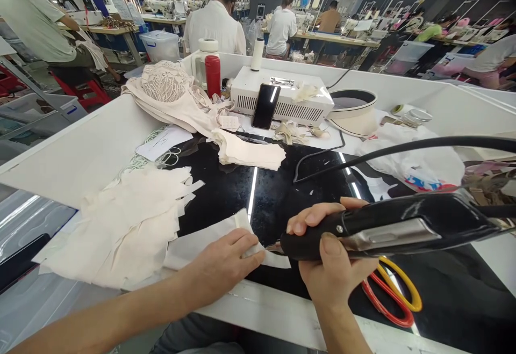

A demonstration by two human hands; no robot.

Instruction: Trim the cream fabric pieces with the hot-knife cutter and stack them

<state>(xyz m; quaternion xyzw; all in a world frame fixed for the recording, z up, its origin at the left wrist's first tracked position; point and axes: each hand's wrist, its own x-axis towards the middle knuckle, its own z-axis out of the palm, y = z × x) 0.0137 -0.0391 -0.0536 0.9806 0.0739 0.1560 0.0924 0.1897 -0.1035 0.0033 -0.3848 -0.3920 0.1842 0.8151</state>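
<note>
Left forearm reaching in from the lower left, low over the table edge [282, 311], wrist straight. Left hand [226, 262] palm down, fingers [252, 254] stretched flat and close together, not curled, pressing on the near end of a white fabric strip [201, 241]. Strip lying flat across the black glossy surface [274, 193], running left from under the fingertips toward a heap of cream cut pieces [121, 225]; a short stub of strip showing just right of the fingertips, beneath the tool's tip.

Right forearm rising from the bottom edge, wrist bent up. Right hand [330, 257] clenched around the front of a black handheld tool [387, 228]: thumb on top near the nose, index finger laid along the far side, remaining fingers wrapped beneath. Tool held nearly level, body stretching right, metal tip [274, 247] pointing left, touching or just above the strip right beside the left fingertips; cannot tell which. Black cable [403, 150] arcing from the tool's rear back over the table.

Beneath the right wrist, red and yellow loops [393, 295], likely scissor handles, on the black surface. Farther back, a white box unit [282, 96] with a phone [266, 106] leaning against it, a red bottle [213, 74], folded cream fabric [250, 152] and a plastic bag [419, 160]. Other people seated at benches beyond.
</note>
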